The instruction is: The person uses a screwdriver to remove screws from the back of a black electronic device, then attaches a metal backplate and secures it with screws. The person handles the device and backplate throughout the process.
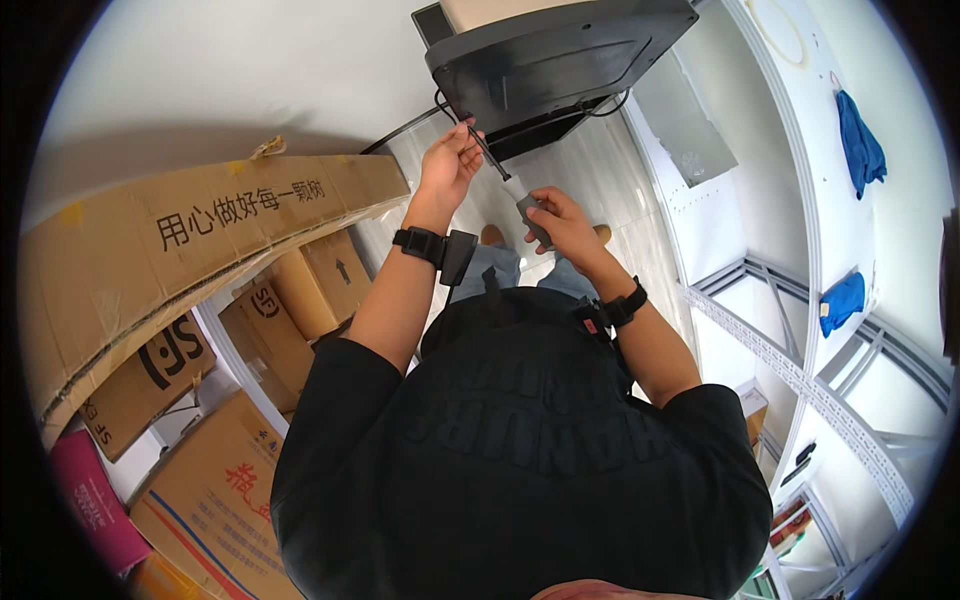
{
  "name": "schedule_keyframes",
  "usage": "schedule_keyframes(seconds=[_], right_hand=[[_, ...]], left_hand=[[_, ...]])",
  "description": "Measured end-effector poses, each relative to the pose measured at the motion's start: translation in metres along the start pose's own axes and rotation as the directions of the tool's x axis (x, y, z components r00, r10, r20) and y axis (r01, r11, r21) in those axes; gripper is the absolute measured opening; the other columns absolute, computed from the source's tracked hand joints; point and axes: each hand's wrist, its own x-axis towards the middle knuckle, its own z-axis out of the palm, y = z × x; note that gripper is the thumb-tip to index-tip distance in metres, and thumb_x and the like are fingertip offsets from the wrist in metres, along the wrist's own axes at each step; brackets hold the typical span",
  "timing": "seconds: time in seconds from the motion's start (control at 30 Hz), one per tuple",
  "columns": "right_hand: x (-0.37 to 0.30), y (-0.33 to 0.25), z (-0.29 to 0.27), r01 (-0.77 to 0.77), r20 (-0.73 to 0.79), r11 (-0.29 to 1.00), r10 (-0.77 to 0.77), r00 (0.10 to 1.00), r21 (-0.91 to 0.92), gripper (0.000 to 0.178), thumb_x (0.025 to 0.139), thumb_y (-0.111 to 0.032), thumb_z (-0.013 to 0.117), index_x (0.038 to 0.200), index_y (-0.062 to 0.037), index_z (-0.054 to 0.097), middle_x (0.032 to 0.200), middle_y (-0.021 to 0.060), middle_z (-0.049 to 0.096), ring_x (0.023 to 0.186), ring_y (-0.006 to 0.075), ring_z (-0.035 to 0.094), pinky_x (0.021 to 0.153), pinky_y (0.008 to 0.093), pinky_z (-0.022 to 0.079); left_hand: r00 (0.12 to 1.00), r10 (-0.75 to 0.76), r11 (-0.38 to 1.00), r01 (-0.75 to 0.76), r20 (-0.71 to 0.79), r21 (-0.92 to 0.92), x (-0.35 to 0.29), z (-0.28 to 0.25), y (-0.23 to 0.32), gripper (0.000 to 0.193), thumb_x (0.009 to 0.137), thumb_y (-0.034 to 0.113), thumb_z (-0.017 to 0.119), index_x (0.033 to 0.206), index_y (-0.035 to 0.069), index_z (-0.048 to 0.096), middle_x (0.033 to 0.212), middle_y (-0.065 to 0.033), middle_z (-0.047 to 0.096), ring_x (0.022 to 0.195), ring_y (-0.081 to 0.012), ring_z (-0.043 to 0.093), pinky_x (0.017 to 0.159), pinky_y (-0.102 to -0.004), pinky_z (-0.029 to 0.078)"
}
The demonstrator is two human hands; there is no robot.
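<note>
My right hand (565,225) is wrapped around the grey handle of a screwdriver (535,218). Its long dark shaft points up and left, toward the lower left corner of a black plastic panel (565,75) with small screw holes. At that corner, the fingertips of my left hand (453,160) are pinched together beside the shaft's tip. What they hold, if anything, is too small to make out. A thin black cable (438,98) curves by the panel's left corner, and another loop (608,108) hangs under its right side.
Left of me, a long cardboard box (215,215) lies over more cartons (205,490) and a magenta box (98,495). White metal shelving (760,350) stands on the right, with blue cloths (860,145) beyond it. The floor (620,170) is pale and wood-patterned.
</note>
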Motion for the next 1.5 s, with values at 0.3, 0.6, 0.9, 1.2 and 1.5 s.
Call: schedule_keyframes(seconds=[0.3,0.6,0.9,1.2,1.5], right_hand=[[0.001,0.004,0.019,0.026,-0.062,0.999,-0.024,0.998,0.021,0.029,0.094,-0.016,0.055,0.12,-0.0031,0.049,0.097,0.0053,0.059,0.076,0.0134,0.063,0.056,0.0248,0.049],[0.008,0.007,0.025,0.059,-0.104,0.993,-0.048,0.993,0.106,0.03,0.093,-0.016,0.057,0.119,-0.0018,0.051,0.097,0.006,0.059,0.074,0.0125,0.062,0.054,0.0247,0.047],[0.007,0.003,0.028,0.063,-0.136,0.993,-0.05,0.99,0.096,0.03,0.092,-0.016,0.057,0.118,-0.0017,0.052,0.097,0.0061,0.059,0.072,0.0118,0.061,0.054,0.0242,0.047],[0.004,0.003,0.03,0.066,-0.152,0.994,-0.052,0.987,0.089,0.031,0.093,-0.018,0.057,0.118,-0.002,0.052,0.099,0.006,0.059,0.073,0.0115,0.061,0.056,0.0247,0.047],[0.004,-0.003,0.035,0.063,-0.163,0.998,-0.061,0.985,0.006,0.027,0.094,-0.018,0.056,0.116,-0.0028,0.052,0.095,0.0052,0.06,0.074,0.0123,0.062,0.054,0.0239,0.047]], left_hand=[[0.997,-0.062,0.997,0.06,0.051,0.041,0.008,-0.002,0.012,0.024,0.098,0.024,0.055,0.11,0.005,0.062,0.085,0.0008,0.063,0.072,-0.0087,0.056,0.069,-0.0237,0.049],[0.992,-0.101,0.993,0.096,0.07,0.071,0.013,-0.004,0.018,0.022,0.098,0.025,0.054,0.105,0.006,0.064,0.086,0.0006,0.065,0.071,-0.0085,0.057,0.067,-0.0232,0.049],[0.975,0.22,0.818,-0.174,-0.019,0.548,0.014,-0.013,0.021,0.015,0.093,0.018,0.06,0.1,0.005,0.065,0.088,-0.0034,0.067,0.075,-0.0123,0.063,0.064,-0.0241,0.048],[0.665,0.696,0.219,-0.555,0.27,0.802,0.008,0.014,0.029,0.04,0.07,-0.002,0.073,0.108,0.0,0.06,0.099,-0.0115,0.065,0.066,-0.0185,0.064,0.064,-0.0311,0.051],[0.699,0.658,0.208,-0.528,0.282,0.824,0.015,0.007,0.032,0.038,0.071,-0.004,0.071,0.108,0.002,0.06,0.096,-0.0098,0.065,0.067,-0.0188,0.065,0.066,-0.0314,0.051]])
